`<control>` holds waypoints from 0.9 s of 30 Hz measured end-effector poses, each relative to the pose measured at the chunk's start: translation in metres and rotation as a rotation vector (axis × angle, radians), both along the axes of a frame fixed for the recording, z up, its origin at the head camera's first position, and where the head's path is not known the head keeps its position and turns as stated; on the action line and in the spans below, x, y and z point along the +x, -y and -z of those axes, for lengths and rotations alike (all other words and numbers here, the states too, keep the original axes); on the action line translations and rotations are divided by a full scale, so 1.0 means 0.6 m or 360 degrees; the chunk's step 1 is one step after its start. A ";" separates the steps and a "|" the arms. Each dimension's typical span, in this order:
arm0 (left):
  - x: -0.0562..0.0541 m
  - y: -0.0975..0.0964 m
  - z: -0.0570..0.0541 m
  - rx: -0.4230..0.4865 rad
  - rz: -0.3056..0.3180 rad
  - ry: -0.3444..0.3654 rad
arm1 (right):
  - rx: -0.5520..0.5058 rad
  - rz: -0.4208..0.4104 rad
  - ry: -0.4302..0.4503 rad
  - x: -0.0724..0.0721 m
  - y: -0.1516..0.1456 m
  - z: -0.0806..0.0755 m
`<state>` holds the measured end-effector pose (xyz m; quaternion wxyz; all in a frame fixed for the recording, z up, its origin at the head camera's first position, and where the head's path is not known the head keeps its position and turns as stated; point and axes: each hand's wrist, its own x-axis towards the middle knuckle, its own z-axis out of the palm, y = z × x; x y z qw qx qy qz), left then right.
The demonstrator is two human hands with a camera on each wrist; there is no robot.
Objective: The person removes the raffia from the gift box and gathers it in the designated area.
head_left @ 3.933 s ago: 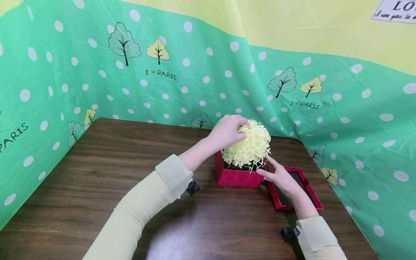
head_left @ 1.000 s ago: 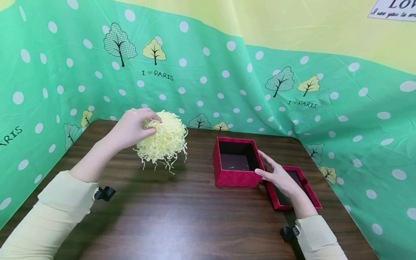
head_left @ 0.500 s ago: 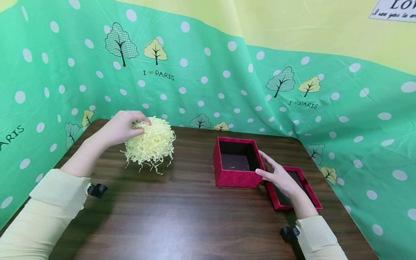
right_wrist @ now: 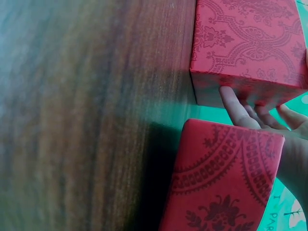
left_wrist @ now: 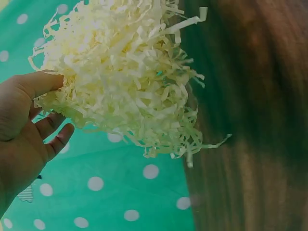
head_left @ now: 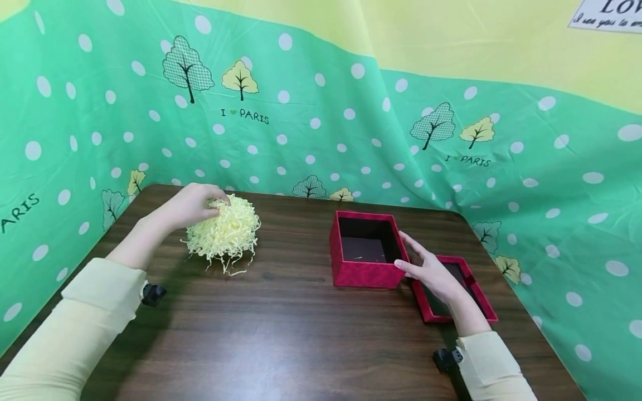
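My left hand (head_left: pixel 191 205) pinches the top of a ball of pale yellow shredded paper (head_left: pixel 227 229), low over the left rear of the table. Loose strands hang from its lower edge; whether it touches the tabletop I cannot tell. In the left wrist view, thumb and fingertips sink into the shredded paper (left_wrist: pixel 120 72). Right of centre stands a red patterned box (head_left: pixel 368 275) with a dark inside and a few pale shreds on its floor. Against its right side and near front corner rests my right hand (head_left: pixel 433 275), fingers fairly straight, thumb at the corner.
The red box lid (head_left: pixel 484 303) lies dark inside up, right of the box and partly under my right forearm. A brown wooden table (head_left: pixel 281 334) carries everything. Green and yellow printed cloth (head_left: pixel 311 133) hangs behind and along both sides.
The shredded paper has come out of the box in my left hand, travelled left, and sunk lower toward the table over the last half second. My right hand has stayed at the box.
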<state>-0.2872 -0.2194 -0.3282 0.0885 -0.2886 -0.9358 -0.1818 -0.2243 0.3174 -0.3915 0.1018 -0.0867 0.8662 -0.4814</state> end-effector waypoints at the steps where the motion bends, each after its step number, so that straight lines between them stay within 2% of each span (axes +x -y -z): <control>1: -0.002 0.000 0.005 -0.0004 -0.0004 0.0008 | 0.0001 0.0001 -0.0001 0.000 0.000 0.000; 11: -0.014 -0.005 0.054 -0.0029 0.0041 0.0031 | 0.0021 0.0009 -0.0007 0.001 0.004 0.000; 21: -0.036 -0.007 0.104 -0.0022 0.0028 0.0086 | 0.0004 0.0009 -0.0012 0.002 0.003 -0.001; 27: -0.040 -0.008 0.124 -0.0012 0.0045 0.0140 | -0.0002 0.0012 -0.0007 0.001 0.003 -0.001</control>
